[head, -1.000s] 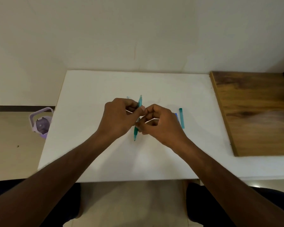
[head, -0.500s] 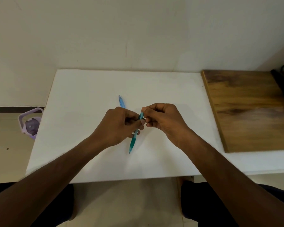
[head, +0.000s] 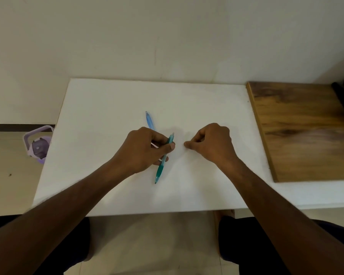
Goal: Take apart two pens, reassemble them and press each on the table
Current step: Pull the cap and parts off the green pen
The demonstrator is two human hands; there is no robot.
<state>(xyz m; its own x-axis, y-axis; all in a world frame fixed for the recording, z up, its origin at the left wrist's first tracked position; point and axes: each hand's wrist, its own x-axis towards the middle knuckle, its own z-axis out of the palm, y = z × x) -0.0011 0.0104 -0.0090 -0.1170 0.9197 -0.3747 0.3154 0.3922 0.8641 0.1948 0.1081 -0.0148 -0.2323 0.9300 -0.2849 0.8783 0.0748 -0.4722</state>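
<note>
Teal pen (head: 163,159) pinched in left hand (head: 145,148) fingers, tip down over white table (head: 107,116); blue pen (head: 149,120) lying behind; right hand (head: 211,143) curled shut, contents unclear

Single view only: head-worn wide-angle camera, looking forward and down from above seated person's lap. Faces cream wall (head: 167,36) across white table (head: 111,100), table's near edge low in frame, far edge against wall. Both forearms enter from bottom corners, hands near frame centre, close to lens. Wooden board (head: 298,132) cut off at right edge; floor (head: 6,175) visible left and bottom. Edges bowed by lens
</note>
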